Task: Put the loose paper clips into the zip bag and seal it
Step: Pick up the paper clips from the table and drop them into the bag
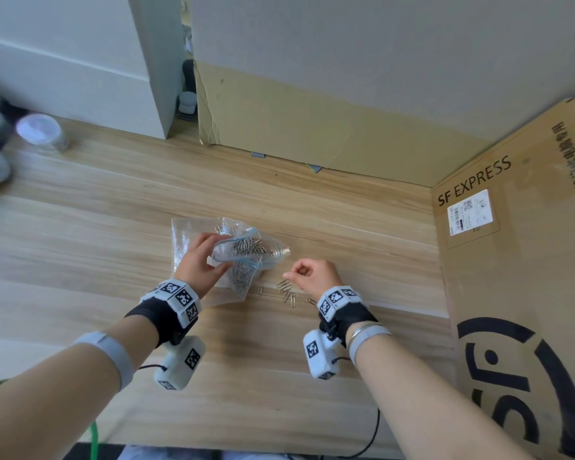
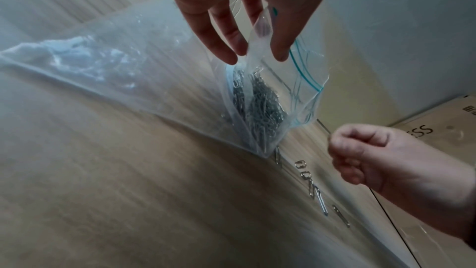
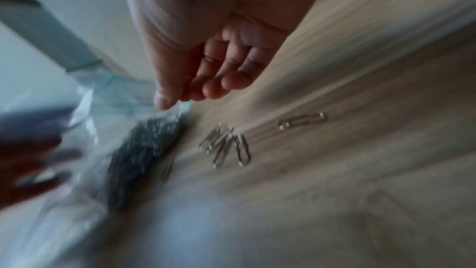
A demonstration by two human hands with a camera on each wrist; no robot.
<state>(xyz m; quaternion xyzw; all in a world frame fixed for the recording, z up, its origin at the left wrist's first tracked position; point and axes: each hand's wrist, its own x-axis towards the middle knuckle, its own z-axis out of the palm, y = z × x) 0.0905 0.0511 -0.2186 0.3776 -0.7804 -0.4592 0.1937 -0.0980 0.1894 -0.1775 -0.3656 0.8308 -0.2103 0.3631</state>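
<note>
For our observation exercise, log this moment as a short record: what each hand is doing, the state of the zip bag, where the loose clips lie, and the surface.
Left hand: pinches the zip bag's rim, holding it up
Right hand: fingers curled above the loose clips; whether it holds one cannot be told
Zip bag: unsealed, many clips inside
Loose paper clips: a few lying on the table beside the bag
Table: light wood
Cardboard box: at right

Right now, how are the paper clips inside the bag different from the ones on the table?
The clips in the zip bag are many, heaped in a dense grey pile; the loose clips on the table are few and spread flat. The bagged ones hang lifted by the left hand; the loose ones lie beside the right hand, untouched. Both look like silver metal.
</note>
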